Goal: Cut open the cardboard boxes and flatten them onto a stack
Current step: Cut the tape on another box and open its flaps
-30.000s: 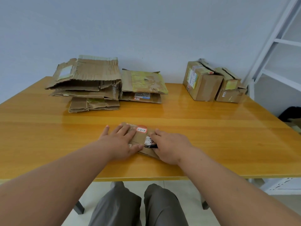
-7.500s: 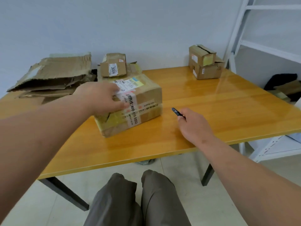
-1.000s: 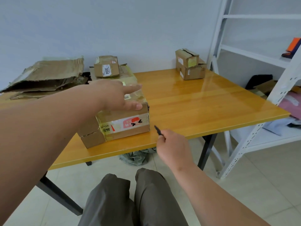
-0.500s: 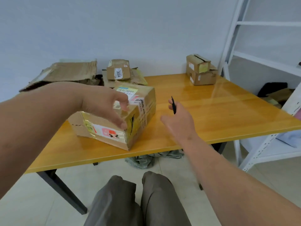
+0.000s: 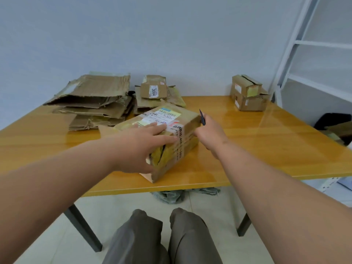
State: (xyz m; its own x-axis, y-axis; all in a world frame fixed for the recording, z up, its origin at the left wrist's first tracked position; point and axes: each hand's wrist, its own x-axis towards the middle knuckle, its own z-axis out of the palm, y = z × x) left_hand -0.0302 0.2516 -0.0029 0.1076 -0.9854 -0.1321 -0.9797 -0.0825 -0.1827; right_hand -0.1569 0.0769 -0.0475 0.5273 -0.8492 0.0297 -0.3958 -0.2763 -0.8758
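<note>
A taped cardboard box [image 5: 177,128] with shipping labels lies near the front of the yellow table [image 5: 257,145]. My left hand [image 5: 144,145] rests on its top with fingers straight and the thumb down its near end. My right hand [image 5: 209,134] is at the box's right end and grips a small dark cutter [image 5: 202,117], blade pointing up. At the back left sits a stack of flattened cardboard [image 5: 91,101]. Beside it a second flattened pile [image 5: 171,98] carries a small flattened box marked 3004 [image 5: 153,89].
Two small unopened boxes [image 5: 247,94] stand stacked at the table's back right corner. A white metal shelf frame [image 5: 297,46] rises to the right. A crumpled cloth [image 5: 171,195] lies on the floor under the table. My knees [image 5: 162,237] are below the front edge.
The box has been turned so its labelled face is up and now lies flat. My left hand shifted onto its top. My right hand with the cutter moved in against the box's right end.
</note>
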